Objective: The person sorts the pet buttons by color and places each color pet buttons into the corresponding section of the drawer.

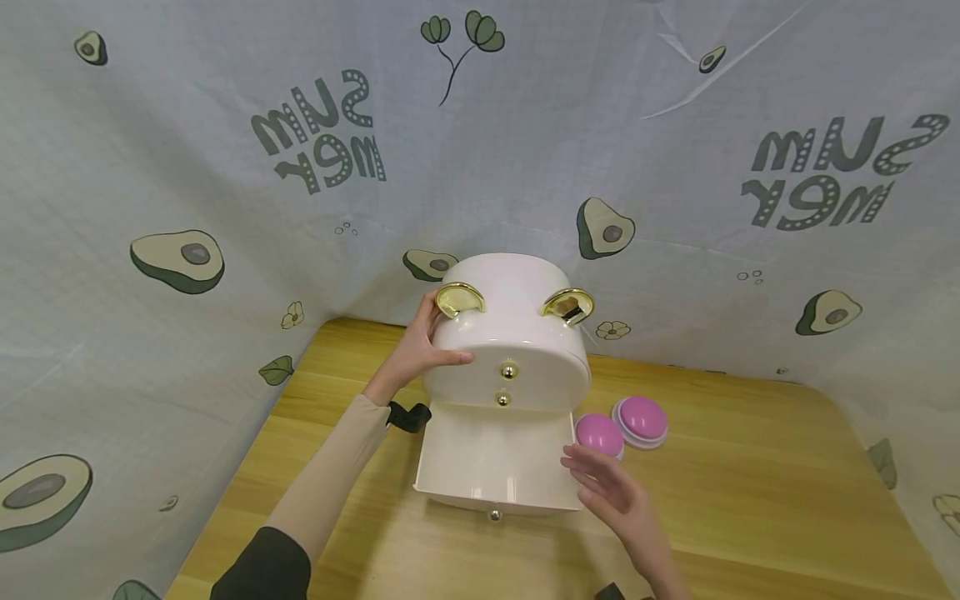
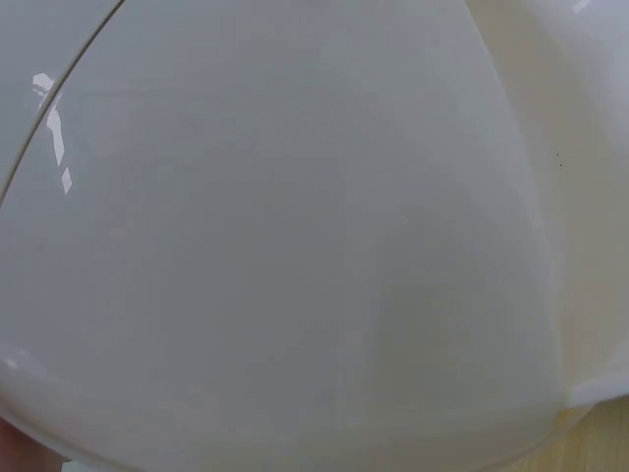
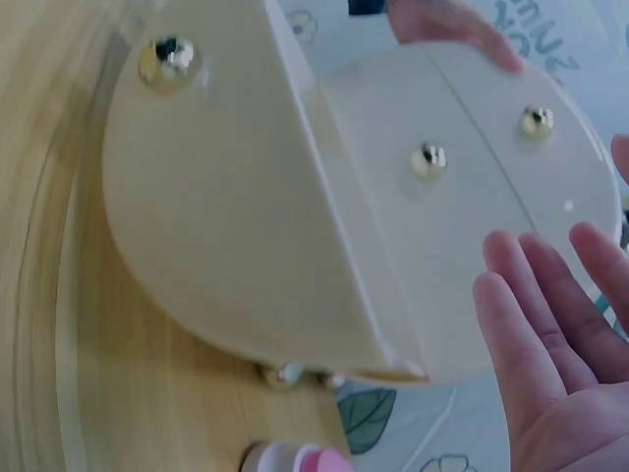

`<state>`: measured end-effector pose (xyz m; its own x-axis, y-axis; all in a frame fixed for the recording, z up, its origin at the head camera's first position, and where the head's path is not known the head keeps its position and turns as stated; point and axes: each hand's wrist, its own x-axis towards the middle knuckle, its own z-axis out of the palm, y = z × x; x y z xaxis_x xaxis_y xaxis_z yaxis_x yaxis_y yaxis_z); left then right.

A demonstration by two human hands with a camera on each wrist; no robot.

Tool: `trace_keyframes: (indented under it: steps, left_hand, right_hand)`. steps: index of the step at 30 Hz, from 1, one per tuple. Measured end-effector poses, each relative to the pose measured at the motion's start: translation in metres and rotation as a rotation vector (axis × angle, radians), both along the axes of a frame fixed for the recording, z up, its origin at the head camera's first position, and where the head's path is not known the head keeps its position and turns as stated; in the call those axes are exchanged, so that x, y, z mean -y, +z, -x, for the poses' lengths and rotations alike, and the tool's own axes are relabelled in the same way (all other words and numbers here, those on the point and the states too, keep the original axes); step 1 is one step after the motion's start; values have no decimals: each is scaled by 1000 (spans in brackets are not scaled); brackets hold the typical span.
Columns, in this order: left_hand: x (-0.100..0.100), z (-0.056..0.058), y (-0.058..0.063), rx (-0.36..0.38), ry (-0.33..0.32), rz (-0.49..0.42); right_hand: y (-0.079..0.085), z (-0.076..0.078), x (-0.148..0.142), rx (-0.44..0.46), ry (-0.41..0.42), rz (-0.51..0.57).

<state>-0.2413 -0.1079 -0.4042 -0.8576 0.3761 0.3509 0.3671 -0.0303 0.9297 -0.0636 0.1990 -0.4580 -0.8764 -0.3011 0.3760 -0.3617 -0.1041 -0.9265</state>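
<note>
Left hand [image 1: 422,346], thumb in front, grips the white box [image 1: 517,287] at its ten o'clock; the right hand [image 1: 621,504], fingers parted and holding nothing, is near the pulled-out drawer [image 1: 495,446] at four o'clock. From where I stand the box looks glossy and rounded, with two gold ears [image 1: 459,298] on top and gold ball knobs [image 1: 508,371] down its front. It stands upright on the wooden table [image 1: 757,475], its back near the printed cloth [image 1: 510,183] at twelve. The knobbed front faces the person, at six, and the drawer juts that way, so the long axis runs twelve to six. Two pink domes [image 1: 643,417] sit beside the drawer at three o'clock.
</note>
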Motion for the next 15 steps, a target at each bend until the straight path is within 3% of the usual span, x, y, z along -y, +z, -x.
trace_keyframes:
  steps: [15]
  left_hand:
    - [-1,0,2,42,2,13]
  right_hand:
    - [-12,4,-20,81,-246,9]
